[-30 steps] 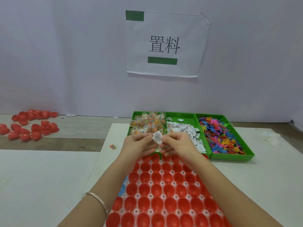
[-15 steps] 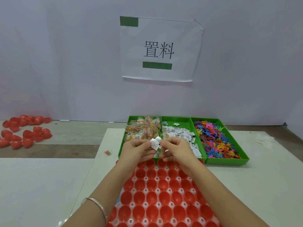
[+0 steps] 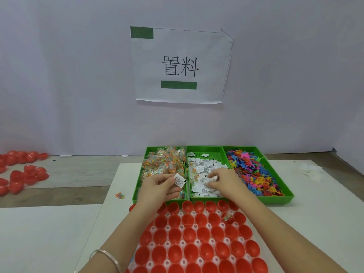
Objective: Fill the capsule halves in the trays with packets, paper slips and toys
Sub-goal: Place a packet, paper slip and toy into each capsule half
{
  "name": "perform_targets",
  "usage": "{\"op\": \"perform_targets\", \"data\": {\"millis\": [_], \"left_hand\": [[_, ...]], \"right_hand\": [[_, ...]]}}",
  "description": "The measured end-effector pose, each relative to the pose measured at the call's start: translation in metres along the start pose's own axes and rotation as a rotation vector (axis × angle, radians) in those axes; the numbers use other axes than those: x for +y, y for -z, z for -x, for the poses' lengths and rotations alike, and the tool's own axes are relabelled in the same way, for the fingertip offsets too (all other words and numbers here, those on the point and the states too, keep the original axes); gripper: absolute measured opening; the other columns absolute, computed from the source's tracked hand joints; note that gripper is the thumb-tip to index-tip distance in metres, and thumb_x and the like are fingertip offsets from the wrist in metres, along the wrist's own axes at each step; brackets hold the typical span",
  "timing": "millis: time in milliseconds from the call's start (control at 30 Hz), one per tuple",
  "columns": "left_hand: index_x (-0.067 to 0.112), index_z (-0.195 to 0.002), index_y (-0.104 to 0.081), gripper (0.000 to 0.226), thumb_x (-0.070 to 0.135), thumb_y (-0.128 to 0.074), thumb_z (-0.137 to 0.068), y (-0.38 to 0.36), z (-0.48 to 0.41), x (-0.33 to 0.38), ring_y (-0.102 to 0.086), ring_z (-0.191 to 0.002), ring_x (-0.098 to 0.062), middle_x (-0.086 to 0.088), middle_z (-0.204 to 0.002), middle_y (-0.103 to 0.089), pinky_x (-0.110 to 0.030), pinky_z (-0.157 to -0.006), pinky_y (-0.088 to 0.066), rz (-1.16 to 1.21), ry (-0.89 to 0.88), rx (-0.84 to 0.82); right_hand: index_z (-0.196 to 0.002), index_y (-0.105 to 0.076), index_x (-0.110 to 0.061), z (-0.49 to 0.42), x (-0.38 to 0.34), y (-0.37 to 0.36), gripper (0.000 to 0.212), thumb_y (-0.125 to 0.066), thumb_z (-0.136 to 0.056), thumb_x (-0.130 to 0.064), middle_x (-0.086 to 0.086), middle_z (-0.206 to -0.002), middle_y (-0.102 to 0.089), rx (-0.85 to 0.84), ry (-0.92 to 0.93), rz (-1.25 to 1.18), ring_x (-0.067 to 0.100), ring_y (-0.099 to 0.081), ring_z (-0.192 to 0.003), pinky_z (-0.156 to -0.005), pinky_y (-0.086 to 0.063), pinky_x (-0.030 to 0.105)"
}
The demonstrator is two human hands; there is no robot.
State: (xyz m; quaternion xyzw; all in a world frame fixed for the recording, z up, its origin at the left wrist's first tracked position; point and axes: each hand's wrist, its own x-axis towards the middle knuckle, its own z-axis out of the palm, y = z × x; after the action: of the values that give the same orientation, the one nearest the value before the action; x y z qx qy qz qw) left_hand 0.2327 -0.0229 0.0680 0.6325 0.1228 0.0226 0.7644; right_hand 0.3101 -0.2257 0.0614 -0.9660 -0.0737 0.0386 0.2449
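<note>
A white tray (image 3: 182, 242) of red capsule halves (image 3: 202, 234) lies in front of me; one half (image 3: 227, 217) near the far right holds a packet. Behind it stand three green trays: packets (image 3: 163, 164), paper slips (image 3: 204, 167) and colourful toys (image 3: 254, 172). My left hand (image 3: 157, 189) hovers over the near end of the packet tray and pinches one printed paper slip (image 3: 180, 180). My right hand (image 3: 223, 181) is down in the slip tray, its curled fingertips pinching at the pile.
A loose packet (image 3: 119, 195) lies on the white board left of the green trays. Loose red capsule halves (image 3: 23, 175) are heaped on the wooden surface at far left. White tissue (image 3: 311, 170) sits at far right. A paper sign (image 3: 181, 66) hangs on the wall.
Both hands held one slip together before. Now my left hand keeps it alone, and my right hand has moved right into the slip tray.
</note>
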Motion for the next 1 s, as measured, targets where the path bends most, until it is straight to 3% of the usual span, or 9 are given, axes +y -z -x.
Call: {"op": "perform_targets", "data": {"millis": [67, 133, 200, 233, 367, 467, 667, 833, 1000], "left_hand": [[0.01, -0.093, -0.07, 0.011, 0.004, -0.061, -0.092, -0.002, 0.0, 0.0, -0.074, -0.07, -0.018, -0.008, -0.078, -0.076, -0.021, -0.059, -0.058, 0.006, -0.009, -0.008], [0.01, -0.096, -0.071, 0.011, 0.005, -0.062, -0.092, -0.004, -0.001, 0.001, -0.074, -0.076, -0.021, -0.009, -0.082, -0.076, -0.022, -0.062, -0.059, 0.019, -0.022, -0.018], [0.009, -0.098, -0.072, 0.011, 0.007, -0.064, -0.091, -0.007, -0.001, 0.002, -0.074, -0.08, -0.025, -0.011, -0.085, -0.076, -0.024, -0.064, -0.059, 0.046, -0.028, -0.034], [0.008, -0.099, -0.072, 0.011, 0.007, -0.064, -0.09, -0.008, 0.0, 0.003, -0.074, -0.081, -0.026, -0.012, -0.086, -0.076, -0.026, -0.064, -0.06, 0.061, -0.027, -0.047], [0.007, -0.102, -0.072, 0.014, 0.009, -0.064, -0.091, -0.006, 0.008, 0.005, -0.074, -0.085, -0.027, -0.015, -0.09, -0.075, -0.027, -0.067, -0.06, 0.086, -0.035, -0.099], [0.006, -0.101, -0.071, 0.013, 0.007, -0.062, -0.091, -0.002, 0.01, 0.009, -0.074, -0.084, -0.026, -0.016, -0.088, -0.075, -0.027, -0.069, -0.061, 0.107, -0.036, -0.08], [0.007, -0.097, -0.071, 0.01, 0.007, -0.062, -0.091, 0.0, 0.017, 0.014, -0.074, -0.083, -0.024, -0.014, -0.088, -0.075, -0.023, -0.066, -0.059, 0.116, -0.078, -0.055], [0.009, -0.094, -0.073, 0.01, 0.01, -0.065, -0.089, -0.002, 0.021, 0.015, -0.074, -0.088, -0.025, -0.013, -0.092, -0.075, -0.025, -0.068, -0.059, 0.117, -0.042, -0.109], [0.009, -0.092, -0.074, 0.01, 0.01, -0.065, -0.089, -0.001, 0.022, 0.012, -0.073, -0.089, -0.026, -0.013, -0.093, -0.075, -0.027, -0.071, -0.059, 0.089, -0.076, -0.134]], "right_hand": [[-0.127, -0.06, -0.021, 0.004, -0.004, 0.003, 0.04, -0.066, -0.089, -0.032, -0.002, -0.092, -0.06, 0.14, 0.056, -0.041, 0.01, -0.054, -0.072, -0.073, -0.047, 0.028], [-0.116, -0.065, -0.027, 0.013, -0.016, 0.006, 0.032, -0.068, -0.086, -0.039, -0.004, -0.082, -0.063, 0.197, 0.129, -0.389, 0.008, -0.057, -0.068, -0.065, -0.05, 0.028], [-0.106, -0.069, -0.031, 0.022, -0.031, 0.005, 0.028, -0.074, -0.08, -0.041, -0.003, -0.084, -0.068, 0.032, 0.173, -0.7, 0.008, -0.063, -0.066, -0.057, -0.055, 0.029], [-0.101, -0.071, -0.032, 0.025, -0.036, 0.002, 0.027, -0.078, -0.077, -0.039, -0.002, -0.084, -0.069, -0.027, 0.19, -0.736, 0.009, -0.064, -0.066, -0.056, -0.054, 0.027], [-0.087, -0.074, -0.024, 0.034, -0.045, -0.008, 0.015, -0.08, -0.078, -0.014, 0.004, -0.072, -0.071, -0.001, 0.208, -0.831, 0.014, -0.065, -0.062, -0.056, -0.055, 0.028], [-0.084, -0.074, -0.022, 0.036, -0.044, -0.004, 0.016, -0.076, -0.08, -0.006, 0.0, -0.067, -0.071, 0.058, 0.228, -0.944, 0.011, -0.066, -0.06, -0.056, -0.054, 0.023], [-0.092, -0.071, -0.021, 0.042, -0.053, -0.008, 0.019, -0.08, -0.077, -0.016, -0.002, -0.073, -0.07, 0.026, 0.192, -0.961, 0.011, -0.067, -0.064, -0.056, -0.057, 0.03], [-0.086, -0.072, -0.018, 0.045, -0.06, -0.01, 0.013, -0.08, -0.077, -0.013, -0.001, -0.066, -0.071, 0.031, 0.187, -0.946, 0.011, -0.067, -0.061, -0.055, -0.056, 0.026], [-0.096, -0.07, -0.022, 0.047, -0.058, -0.004, 0.023, -0.081, -0.076, -0.017, -0.003, -0.068, -0.07, -0.03, 0.176, -0.9, 0.01, -0.067, -0.063, -0.057, -0.057, 0.027]]}}
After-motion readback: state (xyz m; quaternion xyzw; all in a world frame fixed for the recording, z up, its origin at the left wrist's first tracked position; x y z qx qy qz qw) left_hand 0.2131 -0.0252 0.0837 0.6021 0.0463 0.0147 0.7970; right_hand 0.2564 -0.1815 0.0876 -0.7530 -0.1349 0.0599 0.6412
